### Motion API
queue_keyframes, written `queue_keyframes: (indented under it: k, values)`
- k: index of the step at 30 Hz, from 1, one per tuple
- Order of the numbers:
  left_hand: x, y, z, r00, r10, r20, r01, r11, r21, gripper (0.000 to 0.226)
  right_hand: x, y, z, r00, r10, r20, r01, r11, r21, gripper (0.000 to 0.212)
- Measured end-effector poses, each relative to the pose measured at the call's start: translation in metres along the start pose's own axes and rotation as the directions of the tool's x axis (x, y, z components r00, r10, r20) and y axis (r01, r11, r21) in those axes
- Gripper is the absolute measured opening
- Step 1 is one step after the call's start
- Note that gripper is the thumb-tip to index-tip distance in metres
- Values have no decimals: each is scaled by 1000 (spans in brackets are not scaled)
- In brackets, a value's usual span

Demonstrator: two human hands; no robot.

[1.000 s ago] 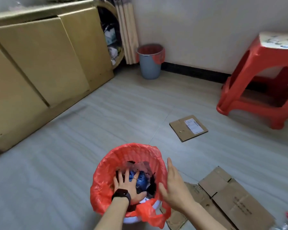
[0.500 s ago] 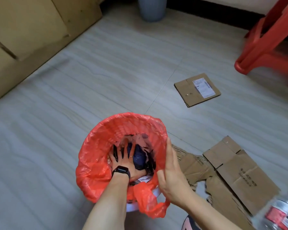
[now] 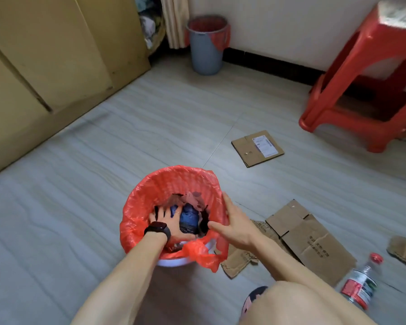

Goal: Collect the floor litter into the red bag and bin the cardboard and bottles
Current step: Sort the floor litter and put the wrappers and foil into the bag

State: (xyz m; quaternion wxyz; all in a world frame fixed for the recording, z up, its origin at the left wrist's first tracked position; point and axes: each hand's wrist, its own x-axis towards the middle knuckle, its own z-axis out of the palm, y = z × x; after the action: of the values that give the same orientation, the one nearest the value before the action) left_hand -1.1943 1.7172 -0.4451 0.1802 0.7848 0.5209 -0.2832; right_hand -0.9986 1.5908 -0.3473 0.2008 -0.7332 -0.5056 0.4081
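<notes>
A small white bin lined with the red bag (image 3: 148,195) stands on the floor in front of me. My left hand (image 3: 168,221), a black watch on its wrist, lies inside the bag with fingers spread, pressing down on dark blue and black litter (image 3: 189,218). My right hand (image 3: 236,221) rests with straight fingers against the bag's right rim. Flattened cardboard (image 3: 307,238) lies just right of the bin. A small cardboard piece with a white label (image 3: 257,148) lies farther off. A clear plastic bottle with a red cap (image 3: 361,281) lies at the lower right.
A blue bin with a red liner (image 3: 206,46) stands by the far wall. A red plastic stool (image 3: 366,78) is at the upper right. Yellow cabinet doors (image 3: 45,66) run along the left. Another cardboard scrap (image 3: 404,252) lies at the right edge. My knee (image 3: 298,303) is bottom right.
The view dipped toward the floor and then rose back to the far wall. My left hand stays pressing the litter in the bag and my right hand stays at the rim.
</notes>
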Motion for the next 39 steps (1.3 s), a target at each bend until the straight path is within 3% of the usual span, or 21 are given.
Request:
queue_keyframes:
  k: [5, 9, 13, 16, 18, 23, 27, 31, 34, 39]
  values:
    - [-40, 6, -47, 993, 97, -71, -98, 995, -1, 102, -55, 10, -57, 987, 25, -158, -31, 999, -30, 76]
    - [-75, 46, -103, 942, 250, -223, -258, 966, -4, 78, -110, 31, -111, 967, 16, -254, -64, 981, -182, 63]
    - [-132, 143, -156, 784, 501, -367, -510, 857, 79, 65, -179, 55, -168, 937, -8, -350, -122, 930, -346, 54]
    - [-170, 225, -178, 647, 668, -368, -647, 736, 198, 63, -232, 74, -203, 900, -33, -434, -174, 887, -429, 50]
    - [-196, 293, -185, 532, 783, -322, -731, 616, 292, 62, -279, 98, -222, 851, 17, -526, -256, 887, -385, 47]
    - [-243, 423, -162, 383, 909, -163, -830, 416, 371, 62, -376, 183, -218, 690, 279, -668, -457, 884, -102, 41]
    - [-254, 495, -109, 345, 938, -45, -884, 341, 321, 62, -437, 249, -175, 525, 500, -688, -505, 835, 221, 36]
    - [-252, 544, -38, 361, 929, 78, -902, 326, 281, 62, -468, 298, -130, 369, 652, -663, -465, 747, 475, 32]
    - [-241, 559, 8, 400, 901, 170, -898, 348, 270, 62, -470, 328, -106, 330, 708, -624, -453, 699, 554, 33]
    - [-205, 579, 60, 469, 839, 275, -868, 381, 318, 62, -452, 381, -84, 356, 768, -533, -468, 640, 609, 35]
